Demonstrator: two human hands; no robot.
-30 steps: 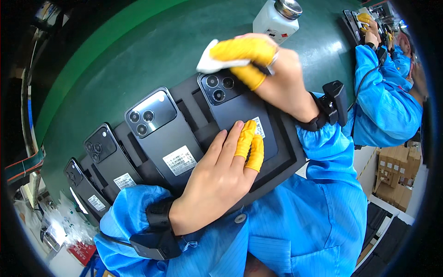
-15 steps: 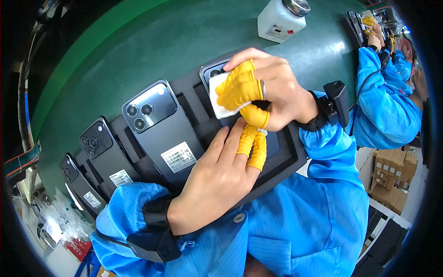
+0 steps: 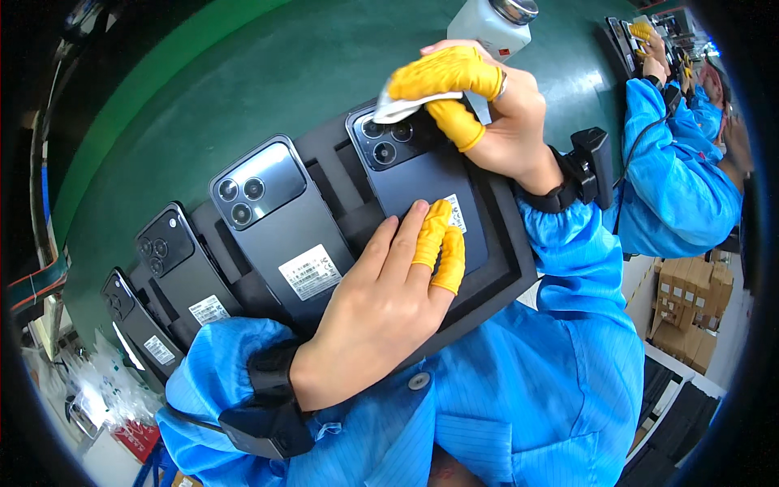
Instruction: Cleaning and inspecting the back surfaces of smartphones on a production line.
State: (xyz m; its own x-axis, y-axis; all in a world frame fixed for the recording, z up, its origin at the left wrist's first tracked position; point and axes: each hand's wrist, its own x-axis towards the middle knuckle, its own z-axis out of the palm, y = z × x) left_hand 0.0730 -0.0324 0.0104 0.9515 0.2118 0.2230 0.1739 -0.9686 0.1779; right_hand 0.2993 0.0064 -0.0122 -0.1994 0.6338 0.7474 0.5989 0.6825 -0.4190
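A dark blue phone (image 3: 398, 183) lies back up in the rightmost slot of a black foam tray (image 3: 337, 158). My left hand (image 3: 373, 308), fingers stretched out and flat, rests on the phone's lower back beside its white label. Yellow finger cots cover two of its fingers. With its cotted fingers closed, my right hand (image 3: 511, 122) grips a folded white wipe (image 3: 398, 108) at the upper edge of that phone's camera block. The wipe partly covers the top lens; whether it presses on the glass I cannot tell.
More dark phones, including a large one (image 3: 280, 215) and a smaller one (image 3: 187, 268), lie leftward in the tray. A white dispenser bottle (image 3: 491, 28) with a metal top stands beyond my right hand on the green table (image 3: 341, 57). Co-workers in blue (image 3: 665, 170) sit at right.
My right hand has moved up and away from me with the wipe, uncovering the phone's camera lenses and more of its back. My left hand stays almost where it was.
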